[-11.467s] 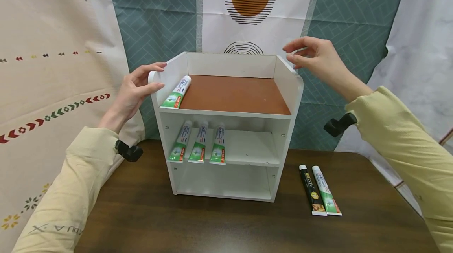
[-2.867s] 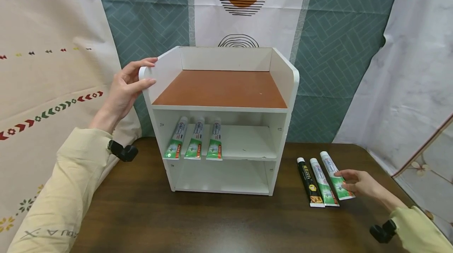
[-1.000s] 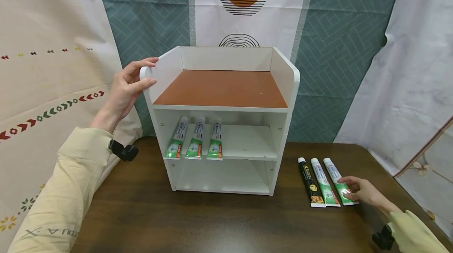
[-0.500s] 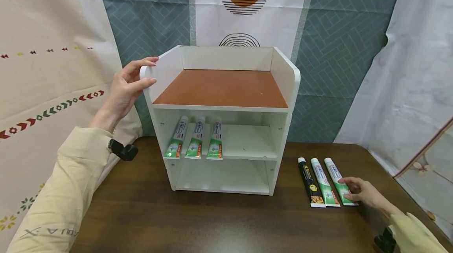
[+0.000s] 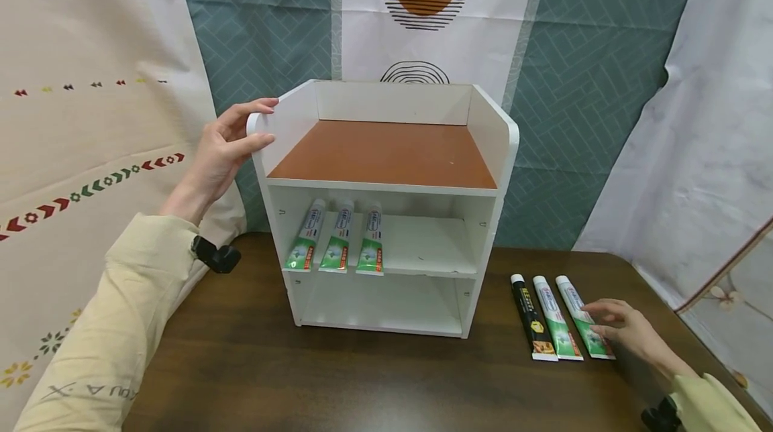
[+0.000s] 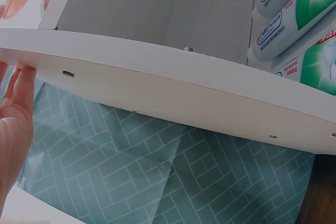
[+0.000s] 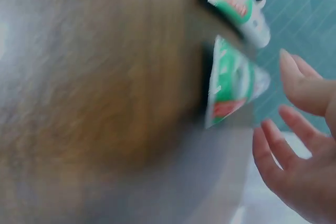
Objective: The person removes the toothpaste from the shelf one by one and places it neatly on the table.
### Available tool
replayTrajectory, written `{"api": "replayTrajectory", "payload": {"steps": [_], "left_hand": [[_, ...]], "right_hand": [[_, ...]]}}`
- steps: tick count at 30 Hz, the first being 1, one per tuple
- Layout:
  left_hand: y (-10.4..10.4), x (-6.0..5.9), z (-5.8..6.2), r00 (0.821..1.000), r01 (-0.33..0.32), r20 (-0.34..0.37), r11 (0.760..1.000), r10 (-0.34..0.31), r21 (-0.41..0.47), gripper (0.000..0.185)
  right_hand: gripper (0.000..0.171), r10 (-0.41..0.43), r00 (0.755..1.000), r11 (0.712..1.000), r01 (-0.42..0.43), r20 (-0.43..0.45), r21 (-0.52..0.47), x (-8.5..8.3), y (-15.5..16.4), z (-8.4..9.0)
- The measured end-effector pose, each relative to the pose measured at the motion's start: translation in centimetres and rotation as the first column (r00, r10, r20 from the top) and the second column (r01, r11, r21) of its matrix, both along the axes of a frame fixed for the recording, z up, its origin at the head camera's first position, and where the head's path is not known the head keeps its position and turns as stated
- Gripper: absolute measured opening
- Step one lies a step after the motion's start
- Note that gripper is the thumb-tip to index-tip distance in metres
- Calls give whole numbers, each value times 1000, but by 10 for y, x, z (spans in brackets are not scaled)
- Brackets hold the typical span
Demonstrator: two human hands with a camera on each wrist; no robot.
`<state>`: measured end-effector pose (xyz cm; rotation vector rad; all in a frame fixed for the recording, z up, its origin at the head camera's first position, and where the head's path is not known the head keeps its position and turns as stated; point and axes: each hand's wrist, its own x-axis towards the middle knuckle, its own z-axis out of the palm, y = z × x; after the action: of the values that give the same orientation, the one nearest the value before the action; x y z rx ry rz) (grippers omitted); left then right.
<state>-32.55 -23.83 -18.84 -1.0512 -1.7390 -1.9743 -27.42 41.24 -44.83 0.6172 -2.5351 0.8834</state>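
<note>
A white three-level shelf unit point(image 5: 492, 150) with a brown top board stands on the dark table. My left hand point(image 5: 253, 125) grips the rounded top corner of its left side panel point(image 6: 157, 82), thumb in front and fingers over the edge. Three green-and-white toothpaste tubes point(image 5: 338, 245) lie side by side on the middle shelf. To the right of the unit, on the table, lie a black tube point(image 5: 530, 318) and two green-and-white tubes point(image 5: 555, 319). My right hand point(image 5: 606, 326) rests with relaxed, spread fingers at the rightmost tube point(image 5: 581, 314). The right wrist view is blurred.
The brown top board point(image 5: 386, 153) and the bottom shelf point(image 5: 380, 308) hold nothing. Patterned cloths hang close behind and to both sides. The table's right edge point(image 5: 682, 325) runs just beyond my right hand. Bare wood point(image 5: 362, 378) lies in front of the unit.
The tube seen earlier on the top board now lies third on the table. Over the last second my right hand stays beside it and my left hand keeps its hold.
</note>
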Motion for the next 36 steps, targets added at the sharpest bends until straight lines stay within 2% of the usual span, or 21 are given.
{"api": "replayTrajectory", "payload": {"steps": [2, 6, 8, 14, 19, 24, 30, 32, 34, 36], "left_hand": [[0, 0, -1, 1000, -2, -4, 1000, 2, -1, 32], [0, -1, -1, 1000, 2, -6, 1000, -2, 8, 32], [-1, -1, -1, 1000, 4, -5, 1000, -4, 10, 33], [-1, 0, -1, 1000, 11, 2, 1000, -11, 16, 33], [0, 0, -1, 1000, 19, -1, 1000, -19, 17, 33], [1, 0, 0, 1000, 15, -3, 1000, -15, 13, 33], [2, 0, 0, 1000, 8, -5, 1000, -8, 7, 33], [2, 0, 0, 1000, 6, -6, 1000, -6, 7, 33], [2, 0, 0, 1000, 6, -4, 1000, -6, 9, 33], [1, 0, 0, 1000, 5, -5, 1000, -5, 10, 33]], "right_hand": [[29, -62, 998, 998, 62, -31, 22, 2, -8, 9], [24, -129, 991, 991, 130, -20, 41, 7, -34, 31], [25, -110, 993, 994, 111, -40, 23, 9, -50, 41], [31, -44, 979, 999, 46, -199, 4, 9, -92, 59], [32, -18, 972, 1000, 22, -234, 17, 13, -119, 73], [35, 73, 959, 997, -74, -274, 9, 12, -139, 82], [41, 229, 908, 970, -244, -351, 2, 10, -157, 90], [32, 272, 888, 957, -288, -370, 12, 10, -163, 94], [21, 312, 857, 945, -324, -411, 41, 9, -170, 97], [20, 354, 817, 930, -360, -455, 78, 8, -178, 101]]}}
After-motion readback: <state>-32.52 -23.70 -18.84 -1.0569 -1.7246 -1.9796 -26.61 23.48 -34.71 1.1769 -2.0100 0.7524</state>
